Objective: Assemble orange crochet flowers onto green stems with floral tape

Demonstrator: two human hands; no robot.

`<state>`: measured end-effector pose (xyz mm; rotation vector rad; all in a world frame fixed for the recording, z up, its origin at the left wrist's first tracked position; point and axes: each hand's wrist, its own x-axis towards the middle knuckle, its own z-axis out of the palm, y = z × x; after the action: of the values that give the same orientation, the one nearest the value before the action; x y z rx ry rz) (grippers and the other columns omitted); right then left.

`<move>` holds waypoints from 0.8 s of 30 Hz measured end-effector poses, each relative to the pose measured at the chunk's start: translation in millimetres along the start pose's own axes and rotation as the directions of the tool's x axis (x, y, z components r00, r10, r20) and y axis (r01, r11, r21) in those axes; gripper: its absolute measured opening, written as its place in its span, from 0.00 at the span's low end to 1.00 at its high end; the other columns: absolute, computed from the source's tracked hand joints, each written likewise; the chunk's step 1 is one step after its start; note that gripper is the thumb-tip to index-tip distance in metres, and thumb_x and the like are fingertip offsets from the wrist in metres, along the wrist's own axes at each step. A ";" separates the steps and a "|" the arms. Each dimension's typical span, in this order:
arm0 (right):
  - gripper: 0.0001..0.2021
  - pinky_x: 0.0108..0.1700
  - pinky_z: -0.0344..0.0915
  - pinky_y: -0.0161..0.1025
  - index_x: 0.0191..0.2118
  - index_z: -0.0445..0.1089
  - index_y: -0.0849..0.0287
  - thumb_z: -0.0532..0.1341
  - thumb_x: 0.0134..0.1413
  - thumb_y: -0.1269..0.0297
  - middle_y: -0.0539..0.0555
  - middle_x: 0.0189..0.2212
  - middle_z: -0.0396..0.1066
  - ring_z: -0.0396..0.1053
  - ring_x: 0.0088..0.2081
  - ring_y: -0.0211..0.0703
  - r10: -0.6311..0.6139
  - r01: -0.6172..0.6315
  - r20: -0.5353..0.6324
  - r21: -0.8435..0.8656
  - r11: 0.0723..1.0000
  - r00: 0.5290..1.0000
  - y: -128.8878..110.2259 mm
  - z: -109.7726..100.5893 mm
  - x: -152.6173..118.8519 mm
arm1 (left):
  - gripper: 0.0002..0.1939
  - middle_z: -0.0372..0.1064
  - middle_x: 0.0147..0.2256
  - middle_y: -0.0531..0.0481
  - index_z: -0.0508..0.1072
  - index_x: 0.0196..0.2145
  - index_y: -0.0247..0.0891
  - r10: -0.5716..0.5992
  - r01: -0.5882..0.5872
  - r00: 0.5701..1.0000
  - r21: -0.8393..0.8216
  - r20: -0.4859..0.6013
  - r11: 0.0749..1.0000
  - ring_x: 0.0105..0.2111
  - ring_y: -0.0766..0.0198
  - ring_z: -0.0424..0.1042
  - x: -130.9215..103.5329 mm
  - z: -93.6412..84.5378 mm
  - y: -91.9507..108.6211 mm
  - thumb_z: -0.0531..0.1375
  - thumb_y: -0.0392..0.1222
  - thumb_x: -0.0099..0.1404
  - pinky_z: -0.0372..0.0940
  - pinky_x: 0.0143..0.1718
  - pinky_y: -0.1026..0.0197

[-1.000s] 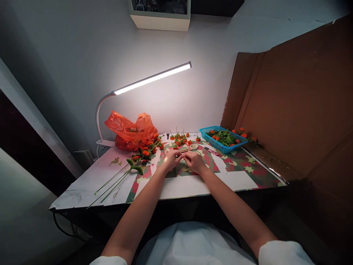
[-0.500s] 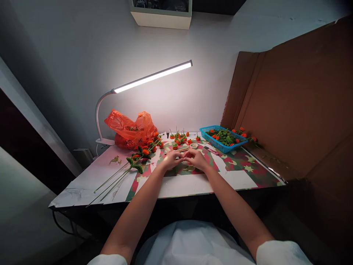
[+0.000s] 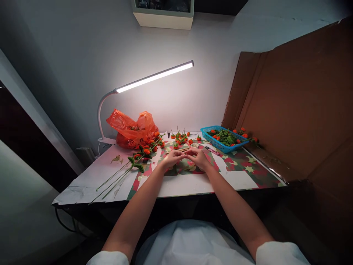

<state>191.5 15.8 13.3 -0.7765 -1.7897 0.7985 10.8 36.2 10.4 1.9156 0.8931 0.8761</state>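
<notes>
Orange flower heads [image 3: 175, 146] lie in the head view just beyond the hands, seemingly for easy reach under the lamp [image 3: 154, 77]. The left hand [image 3: 171, 158] and right hand [image 3: 199, 158] meet at the fingertips, perhaps for steadiness; whether they pinch anything, I cannot tell.

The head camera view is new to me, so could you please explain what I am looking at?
No robot here: one head-worn camera looks forward and down at a person's bare left hand and bare right hand.

The table, covered in white and camouflage-patterned sheets, bears long-stemmed orange flowers, short-stemmed orange flowers, a translucent orange plastic bag and a blue plastic basket of green stems.

The fingers of both hands meet; I cannot tell whether they hold something small.
</notes>
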 end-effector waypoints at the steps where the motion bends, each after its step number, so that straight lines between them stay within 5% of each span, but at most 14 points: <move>1: 0.11 0.37 0.67 0.40 0.34 0.75 0.59 0.63 0.49 0.56 0.55 0.33 0.72 0.69 0.35 0.43 -0.021 0.022 0.025 -0.023 1.000 0.999 -1.5 -1.1 -0.7 | 0.24 0.53 0.20 0.56 0.67 0.23 0.33 -0.010 0.010 1.000 -0.025 0.011 1.000 0.21 0.72 0.51 -0.3 -1.0 -0.6 0.59 0.61 0.53 0.46 0.22 0.66; 9: 0.11 0.35 0.66 0.40 0.30 0.73 0.58 0.62 0.51 0.55 0.54 0.29 0.72 0.69 0.32 0.42 -0.099 0.112 0.076 -0.189 0.976 0.992 0.3 -5.3 -2.5 | 0.23 0.51 0.19 0.57 0.65 0.22 0.33 -0.074 0.087 0.989 -0.106 0.126 0.990 0.20 0.73 0.50 -5.4 -6.5 2.5 0.61 0.59 0.53 0.43 0.21 0.65; 24: 0.08 0.32 0.64 0.39 0.28 0.71 0.59 0.61 0.51 0.59 0.54 0.27 0.72 0.68 0.29 0.42 -0.135 0.129 -0.009 -0.228 0.965 0.991 6.1 0.9 -1.8 | 0.21 0.55 0.21 0.55 0.67 0.22 0.33 -0.116 0.118 0.993 -0.134 0.020 0.984 0.23 0.70 0.53 -8.8 -4.0 8.9 0.61 0.57 0.53 0.49 0.24 0.65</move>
<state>192.1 17.7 7.2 -0.8002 -1.9103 0.5001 5.3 26.8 17.8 1.7332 0.9062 0.8324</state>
